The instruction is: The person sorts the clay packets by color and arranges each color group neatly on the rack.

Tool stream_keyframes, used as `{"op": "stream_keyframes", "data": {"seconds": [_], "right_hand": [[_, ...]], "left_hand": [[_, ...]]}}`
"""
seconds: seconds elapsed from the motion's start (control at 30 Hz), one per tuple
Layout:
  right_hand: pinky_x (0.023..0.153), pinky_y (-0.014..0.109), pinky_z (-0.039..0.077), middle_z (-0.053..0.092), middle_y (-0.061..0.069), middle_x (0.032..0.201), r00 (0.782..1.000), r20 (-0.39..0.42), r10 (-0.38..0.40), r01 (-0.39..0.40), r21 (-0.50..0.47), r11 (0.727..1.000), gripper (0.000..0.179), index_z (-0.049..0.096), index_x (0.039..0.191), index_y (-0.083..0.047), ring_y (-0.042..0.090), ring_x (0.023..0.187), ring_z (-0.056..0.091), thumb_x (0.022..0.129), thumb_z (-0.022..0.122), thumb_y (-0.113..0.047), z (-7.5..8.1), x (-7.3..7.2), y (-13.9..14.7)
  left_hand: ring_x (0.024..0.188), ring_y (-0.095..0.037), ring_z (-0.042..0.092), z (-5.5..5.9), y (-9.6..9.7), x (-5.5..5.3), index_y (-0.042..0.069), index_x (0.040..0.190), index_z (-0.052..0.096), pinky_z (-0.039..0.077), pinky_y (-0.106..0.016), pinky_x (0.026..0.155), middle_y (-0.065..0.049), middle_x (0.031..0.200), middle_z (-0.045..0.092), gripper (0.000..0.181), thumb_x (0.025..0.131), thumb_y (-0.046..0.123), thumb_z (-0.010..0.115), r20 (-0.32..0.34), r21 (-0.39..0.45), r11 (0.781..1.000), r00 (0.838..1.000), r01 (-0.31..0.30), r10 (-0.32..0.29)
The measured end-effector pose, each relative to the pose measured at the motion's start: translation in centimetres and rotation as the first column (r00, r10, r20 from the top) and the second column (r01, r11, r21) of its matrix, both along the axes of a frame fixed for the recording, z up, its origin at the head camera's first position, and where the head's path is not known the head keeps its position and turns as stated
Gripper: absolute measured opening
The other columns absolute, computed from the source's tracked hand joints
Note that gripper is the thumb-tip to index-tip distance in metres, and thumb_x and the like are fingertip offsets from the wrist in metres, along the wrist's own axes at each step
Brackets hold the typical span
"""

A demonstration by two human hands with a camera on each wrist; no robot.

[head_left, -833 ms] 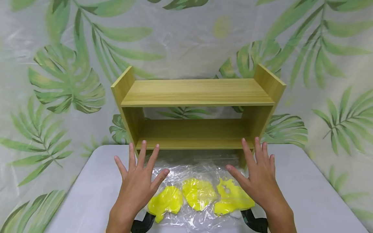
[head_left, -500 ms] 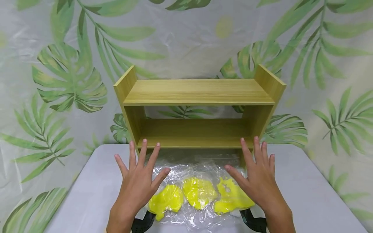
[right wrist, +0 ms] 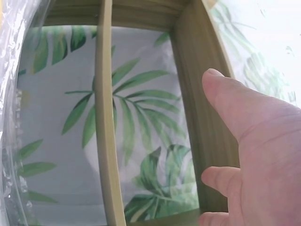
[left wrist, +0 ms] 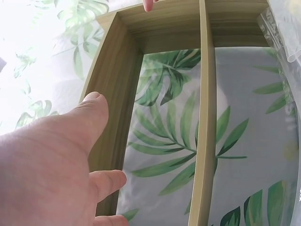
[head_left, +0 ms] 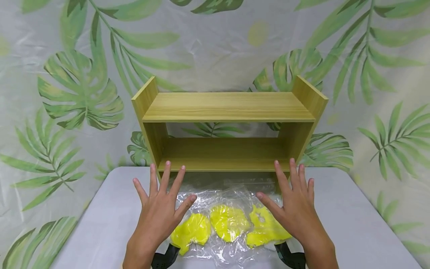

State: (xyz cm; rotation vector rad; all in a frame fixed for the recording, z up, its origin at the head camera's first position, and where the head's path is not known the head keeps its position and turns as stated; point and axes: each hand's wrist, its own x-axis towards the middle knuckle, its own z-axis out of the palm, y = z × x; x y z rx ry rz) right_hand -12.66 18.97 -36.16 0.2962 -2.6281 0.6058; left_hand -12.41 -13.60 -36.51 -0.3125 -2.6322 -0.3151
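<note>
My left hand (head_left: 158, 216) hovers with spread, straight fingers on the left, holding nothing. Mirroring it on the right, my right hand (head_left: 299, 213) also has its fingers spread and holds nothing. Between and below them lie three flat, bright yellow, soft-looking pieces in clear plastic bags: a left yellow piece (head_left: 196, 228), a middle yellow piece (head_left: 229, 223) and a right yellow piece (head_left: 265, 231) with a hole in it. Crinkled clear plastic (head_left: 218, 198) surrounds them. In each wrist view, the thumb and some fingers appear in front of the shelf, left hand (left wrist: 47, 155) and right hand (right wrist: 268, 146).
A light wooden shelf unit (head_left: 228, 106) with two boards and raised sides stands behind the bags, at the far side of the white table (head_left: 349, 224). A leaf-patterned sheet (head_left: 215, 45) hangs behind it. Black straps or mounts (head_left: 164, 257) show beside the wrists.
The right hand has drifted slightly to the left. The left hand stays almost still, and the bags and shelf keep their places.
</note>
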Motion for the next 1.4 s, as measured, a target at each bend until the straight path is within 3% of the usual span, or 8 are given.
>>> {"op": "stream_keyframes", "data": {"seconds": [0.43,0.6,0.9,1.1,1.4], "right_hand": [[0.107,0.067,-0.012,-0.001,0.019,0.16,1.0,0.013,0.002,-0.002,0.001,1.0,0.091,0.014,0.156,-0.022,0.038,0.145,-0.012,0.087,0.062,-0.057,0.2,-0.3,0.1],[0.106,0.068,-0.011,-0.002,0.019,0.16,1.0,0.021,0.009,-0.008,-0.015,1.0,0.092,0.013,0.156,-0.022,0.039,0.145,-0.011,0.087,0.062,-0.056,0.0,-0.5,0.3],[0.107,0.071,0.001,0.002,0.022,0.159,1.0,0.004,0.021,-0.021,-0.101,0.995,0.092,0.01,0.156,-0.018,0.045,0.144,-0.001,0.089,0.064,-0.048,0.3,-0.9,1.1],[0.1,0.074,0.02,0.007,0.017,0.16,1.0,0.013,-0.026,0.028,-0.241,0.97,0.091,0.005,0.156,-0.017,0.046,0.142,0.014,0.092,0.063,-0.043,0.5,-1.4,2.1],[0.097,0.06,0.039,0.03,0.022,0.152,0.989,0.025,-0.144,0.142,-0.398,0.906,0.091,0.008,0.156,-0.014,0.044,0.133,0.038,0.09,0.066,-0.041,-0.6,-3.9,3.9]], "left_hand": [[0.144,-0.038,-0.015,0.0,0.2,-0.4,0.026,0.153,0.027,-0.016,-0.073,0.1,-0.015,0.159,0.014,0.078,0.089,0.065,0.05,-0.002,0.004,1.0,1.0,0.017,-0.017],[0.144,-0.042,-0.009,0.0,0.1,-0.3,0.025,0.153,0.029,-0.012,-0.075,0.1,-0.015,0.159,0.017,0.079,0.088,0.065,0.052,0.001,0.002,1.0,1.0,0.015,-0.015],[0.145,-0.043,0.001,-0.5,0.1,-0.6,0.024,0.153,0.029,-0.006,-0.072,0.104,-0.017,0.158,0.017,0.077,0.09,0.063,0.052,0.076,0.058,0.998,0.996,0.038,-0.042],[0.144,-0.04,0.013,-0.9,0.1,-0.8,0.02,0.152,0.032,0.005,-0.071,0.106,-0.018,0.156,0.023,0.078,0.089,0.058,0.058,0.047,0.058,0.997,0.997,0.057,-0.06],[0.139,-0.035,0.031,-2.5,0.5,-0.4,0.013,0.149,0.035,0.021,-0.063,0.109,-0.017,0.15,0.038,0.079,0.088,0.054,0.062,0.012,0.031,0.995,0.995,0.095,-0.095]]}}
